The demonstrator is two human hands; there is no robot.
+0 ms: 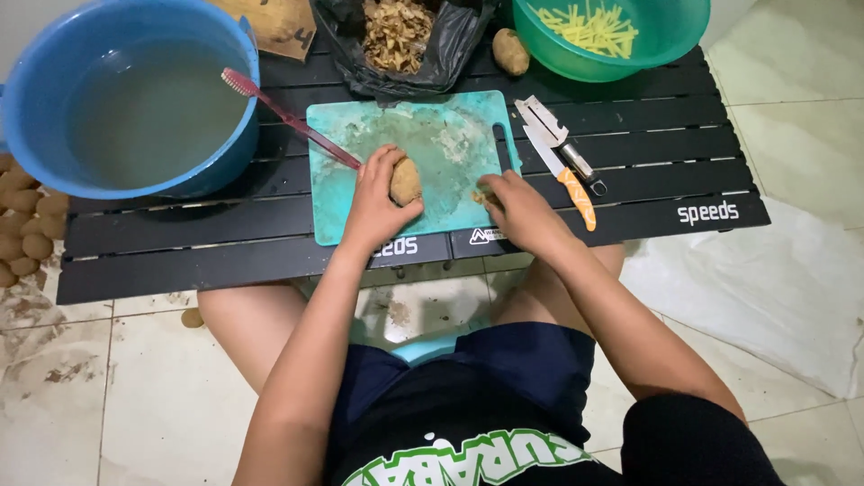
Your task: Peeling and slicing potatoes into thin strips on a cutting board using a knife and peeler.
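**Left hand grasps a potato on the cutting board**

Fingers of the left hand wrap around a brown potato on the teal cutting board. On the board's right edge, the right hand curls over a small pale piece; its grip is unclear. An orange-handled knife lies just beside.

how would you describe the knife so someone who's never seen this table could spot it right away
Start at the black slatted table and find the teal cutting board in its middle. Just right of the board lie two tools side by side: the knife is the one nearer the board, with a pale blade and a bright orange handle, unlike the all-metal peeler.
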